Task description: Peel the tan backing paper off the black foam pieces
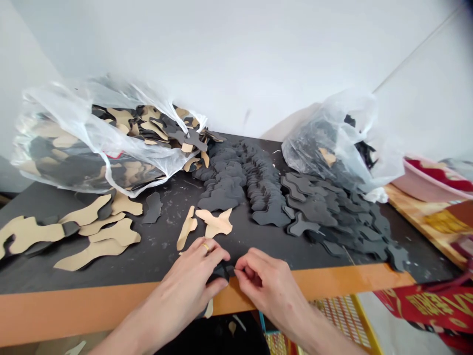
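Observation:
At the front edge of the table, a small dark grey cut-out piece is partly hidden between my hands. My left hand holds it between the thumb and the bent fingers; a ring is on one finger. From the other side, my right hand pinches the piece's edge, its fingers curled in. Just beyond lie a tan wavy backing piece and a narrow tan strip. Farther back, dark grey wavy cut-outs overlap in long rows.
A clear plastic bag on the left spills tan and dark pieces. Tan-backed pieces lie in front of it. On the right are loose dark pieces, another plastic bag and a pink basin. A yellow basket stands below the table.

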The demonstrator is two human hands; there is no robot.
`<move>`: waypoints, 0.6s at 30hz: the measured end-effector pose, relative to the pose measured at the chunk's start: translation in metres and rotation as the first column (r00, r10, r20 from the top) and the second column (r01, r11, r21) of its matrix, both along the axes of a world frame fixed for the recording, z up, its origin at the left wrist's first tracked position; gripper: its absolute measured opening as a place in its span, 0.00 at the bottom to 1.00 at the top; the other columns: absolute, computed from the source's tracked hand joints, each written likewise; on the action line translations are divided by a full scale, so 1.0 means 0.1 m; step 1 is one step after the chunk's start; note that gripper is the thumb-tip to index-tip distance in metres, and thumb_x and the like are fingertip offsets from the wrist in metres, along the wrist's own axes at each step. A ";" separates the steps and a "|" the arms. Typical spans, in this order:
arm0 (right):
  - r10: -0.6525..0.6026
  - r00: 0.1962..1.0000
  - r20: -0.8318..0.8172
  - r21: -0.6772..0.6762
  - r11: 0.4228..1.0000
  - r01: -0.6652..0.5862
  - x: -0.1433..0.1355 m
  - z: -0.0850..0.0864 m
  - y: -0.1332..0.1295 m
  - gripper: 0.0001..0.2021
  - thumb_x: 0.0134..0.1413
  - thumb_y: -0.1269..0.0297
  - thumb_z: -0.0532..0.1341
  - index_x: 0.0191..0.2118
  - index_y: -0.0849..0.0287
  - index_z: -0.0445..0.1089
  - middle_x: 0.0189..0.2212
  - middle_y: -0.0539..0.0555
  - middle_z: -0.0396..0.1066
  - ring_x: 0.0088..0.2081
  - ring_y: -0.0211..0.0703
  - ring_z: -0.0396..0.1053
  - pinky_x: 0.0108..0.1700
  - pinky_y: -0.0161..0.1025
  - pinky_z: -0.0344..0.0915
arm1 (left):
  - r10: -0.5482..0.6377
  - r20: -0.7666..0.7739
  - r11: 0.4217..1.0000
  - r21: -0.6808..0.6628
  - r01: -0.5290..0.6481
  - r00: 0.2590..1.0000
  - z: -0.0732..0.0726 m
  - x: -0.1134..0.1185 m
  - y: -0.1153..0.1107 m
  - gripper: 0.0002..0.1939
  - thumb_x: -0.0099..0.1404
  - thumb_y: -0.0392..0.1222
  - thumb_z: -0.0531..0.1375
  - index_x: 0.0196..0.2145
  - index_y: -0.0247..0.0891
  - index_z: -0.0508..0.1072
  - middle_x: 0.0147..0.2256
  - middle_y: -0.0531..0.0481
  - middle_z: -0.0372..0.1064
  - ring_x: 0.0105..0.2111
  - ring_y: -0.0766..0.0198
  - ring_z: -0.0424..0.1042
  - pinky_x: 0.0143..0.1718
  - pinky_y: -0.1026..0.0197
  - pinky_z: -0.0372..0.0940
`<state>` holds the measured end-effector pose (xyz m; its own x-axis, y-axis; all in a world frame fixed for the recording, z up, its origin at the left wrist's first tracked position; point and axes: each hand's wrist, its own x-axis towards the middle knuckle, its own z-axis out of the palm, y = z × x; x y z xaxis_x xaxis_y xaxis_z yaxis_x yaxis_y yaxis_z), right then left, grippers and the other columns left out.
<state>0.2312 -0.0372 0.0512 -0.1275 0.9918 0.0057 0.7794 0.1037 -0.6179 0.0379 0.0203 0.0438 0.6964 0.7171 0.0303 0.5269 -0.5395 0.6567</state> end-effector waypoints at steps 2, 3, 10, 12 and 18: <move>-0.017 0.999 -0.042 0.001 1.000 0.017 0.00 -0.01 -0.01 0.06 0.55 0.72 0.57 0.30 0.57 0.68 0.25 0.46 0.64 0.24 0.33 0.58 0.28 0.32 0.52 | 0.026 -0.007 0.994 -0.107 -0.027 1.000 0.05 0.00 0.01 0.16 0.62 0.30 0.61 0.46 0.45 0.71 0.44 0.52 0.69 0.46 0.56 0.69 0.48 0.54 0.65; -0.033 0.997 -0.068 -0.020 0.999 0.032 -0.01 -0.01 0.00 0.06 0.54 0.72 0.57 0.29 0.57 0.68 0.25 0.46 0.63 0.24 0.33 0.58 0.28 0.32 0.52 | 0.044 -0.012 0.986 -0.160 -0.045 0.999 0.08 -0.01 0.02 0.15 0.62 0.31 0.61 0.45 0.45 0.72 0.43 0.52 0.69 0.46 0.57 0.70 0.48 0.55 0.65; -0.136 0.965 -0.225 -0.211 0.973 0.088 0.02 -0.07 0.09 0.05 0.53 0.70 0.59 0.28 0.57 0.68 0.22 0.45 0.63 0.24 0.34 0.59 0.26 0.31 0.54 | 0.114 0.095 0.923 -0.378 -0.070 0.989 0.10 -0.11 0.16 0.16 0.62 0.36 0.63 0.48 0.44 0.73 0.46 0.52 0.74 0.45 0.59 0.72 0.49 0.58 0.65; -0.135 0.958 -0.255 -0.240 0.968 0.072 0.04 -0.07 0.11 0.05 0.54 0.68 0.59 0.28 0.57 0.69 0.22 0.45 0.65 0.24 0.34 0.59 0.26 0.31 0.55 | 0.120 0.154 0.903 -0.428 -0.043 0.981 0.10 -0.16 0.20 0.14 0.65 0.39 0.60 0.49 0.44 0.73 0.48 0.51 0.74 0.47 0.59 0.72 0.50 0.58 0.65; -0.109 0.947 -0.303 -0.300 0.954 0.014 0.02 -0.08 0.17 0.05 0.55 0.66 0.59 0.29 0.58 0.69 0.22 0.45 0.65 0.24 0.33 0.58 0.26 0.31 0.54 | 0.195 0.229 0.889 -0.453 -0.073 0.954 0.14 -0.29 0.30 0.11 0.71 0.44 0.54 0.46 0.43 0.74 0.45 0.52 0.75 0.44 0.59 0.72 0.45 0.60 0.64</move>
